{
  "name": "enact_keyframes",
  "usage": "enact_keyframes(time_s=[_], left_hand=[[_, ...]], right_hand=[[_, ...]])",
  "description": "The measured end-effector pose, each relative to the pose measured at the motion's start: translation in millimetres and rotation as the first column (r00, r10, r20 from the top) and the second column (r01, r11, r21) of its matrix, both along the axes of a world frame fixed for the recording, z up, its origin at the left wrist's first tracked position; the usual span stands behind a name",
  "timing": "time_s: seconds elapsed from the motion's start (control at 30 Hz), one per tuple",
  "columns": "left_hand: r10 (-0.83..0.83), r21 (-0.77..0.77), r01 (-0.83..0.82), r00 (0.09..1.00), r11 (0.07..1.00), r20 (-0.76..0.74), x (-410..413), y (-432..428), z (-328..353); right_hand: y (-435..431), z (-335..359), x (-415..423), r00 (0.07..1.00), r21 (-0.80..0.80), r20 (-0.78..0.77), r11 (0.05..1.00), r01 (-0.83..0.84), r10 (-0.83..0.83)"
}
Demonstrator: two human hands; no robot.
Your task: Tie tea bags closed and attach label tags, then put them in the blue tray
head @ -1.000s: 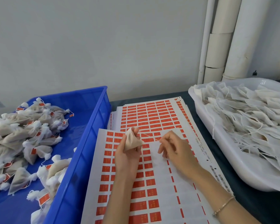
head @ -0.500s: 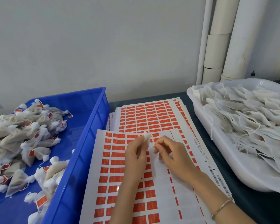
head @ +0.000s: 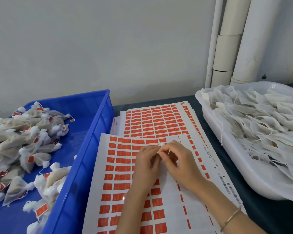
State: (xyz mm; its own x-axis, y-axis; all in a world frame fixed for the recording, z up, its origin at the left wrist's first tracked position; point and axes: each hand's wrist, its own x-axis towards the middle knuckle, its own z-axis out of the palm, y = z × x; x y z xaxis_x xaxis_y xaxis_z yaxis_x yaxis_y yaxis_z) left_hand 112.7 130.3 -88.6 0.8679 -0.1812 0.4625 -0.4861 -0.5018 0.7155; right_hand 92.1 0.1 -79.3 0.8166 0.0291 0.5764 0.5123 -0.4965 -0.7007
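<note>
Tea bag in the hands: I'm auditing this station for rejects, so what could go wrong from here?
1. Only a white tip of the tea bag shows between the left hand and the right hand. Such a fine pinch might slip and leave the tie loose.
2. Both forearms cross the label sheet, so a careless move could drag it or scuff labels.

Dark table [head: 267, 218] carries a stack of label sheets [head: 156, 119] at centre, a blue tray [head: 85, 159] just left of the sheets, and a white tray [head: 243, 168] near their right edge.
</note>
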Motion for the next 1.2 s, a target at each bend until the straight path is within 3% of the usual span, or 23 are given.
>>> enact_keyframes(time_s=[0.17,0.3,0.4,0.73,1.03,1.2], left_hand=[[0.017,-0.252,-0.062,0.984,0.966,-0.175,-1.4,-0.5,4.7],[0.019,-0.366,-0.119,0.964,0.923,-0.265,-5.2,-1.3,12.4],[-0.033,-0.38,-0.096,0.947,0.92,-0.319,-9.1,-3.1,16.3],[-0.171,-0.433,0.047,0.953,0.9,-0.252,-8.7,-2.4,18.7],[-0.137,-0.487,-0.089,0.902,0.869,-0.409,-5.2,0.2,16.4],[-0.091,-0.501,-0.19,0.871,0.844,-0.484,-0.4,1.3,14.2]], right_hand=[[4.9,3.6,-1.8,0.998,0.138,-0.016,0.988,0.069,-0.068],[6.1,2.4,0.5,0.981,0.165,-0.19,0.983,0.081,-0.049],[10.3,0.3,1.8,0.957,0.183,-0.288,0.983,0.013,0.041],[6.0,2.5,6.9,0.909,0.404,-0.416,0.903,0.149,0.036],[1.0,6.0,7.3,0.888,0.533,-0.454,0.822,0.2,0.078],[-2.5,7.0,7.8,0.917,0.48,-0.399,0.849,0.218,-0.01]])
